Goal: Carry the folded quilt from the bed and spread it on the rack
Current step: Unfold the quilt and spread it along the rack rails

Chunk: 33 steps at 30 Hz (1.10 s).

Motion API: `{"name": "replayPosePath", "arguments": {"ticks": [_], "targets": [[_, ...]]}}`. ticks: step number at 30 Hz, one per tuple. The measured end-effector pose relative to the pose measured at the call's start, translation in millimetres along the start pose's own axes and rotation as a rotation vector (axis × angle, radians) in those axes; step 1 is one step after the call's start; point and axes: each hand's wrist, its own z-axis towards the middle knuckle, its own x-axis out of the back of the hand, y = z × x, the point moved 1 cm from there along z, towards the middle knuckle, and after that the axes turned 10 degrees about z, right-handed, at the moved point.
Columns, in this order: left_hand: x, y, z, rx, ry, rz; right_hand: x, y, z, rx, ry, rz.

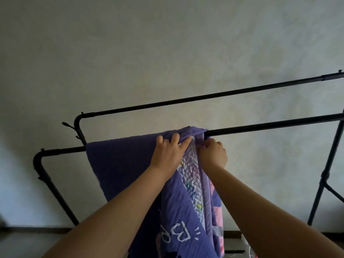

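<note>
A purple quilt (pixel 119 164) with white lettering and a pale patterned band hangs over the near bar of a black metal rack (pixel 270 125). It covers the bar's left part and is bunched at its right edge. My left hand (pixel 168 151), with a ring on one finger, lies flat on the quilt at the top of the bar, fingers spread. Just to its right, my right hand (pixel 214 153) pinches the bunched edge of the quilt below the bar.
The rack has a second, farther bar (pixel 186 99) that is bare, and slanted legs at both ends. A pale wall stands close behind. A dark skirting and floor show at the bottom, with a pale object at the lower right corner.
</note>
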Motion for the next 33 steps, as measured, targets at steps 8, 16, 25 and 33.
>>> {"name": "replayPosePath", "arguments": {"ticks": [8,16,25,33], "targets": [[2.3,7.1,14.9,0.032,-0.185,0.228,-0.4,-10.9,2.9,0.037,0.021,0.015],[-16.7,-33.0,25.9,0.022,-0.331,0.455,28.9,-20.2,18.9,0.179,0.233,-0.253],[-79.6,-109.5,-9.1,0.119,-0.487,0.513,86.2,0.2,54.5,0.045,0.355,-0.377],[-51.8,-80.8,13.5,0.25,-0.312,0.122,51.3,-27.6,40.1,0.189,0.409,-0.365]]}}
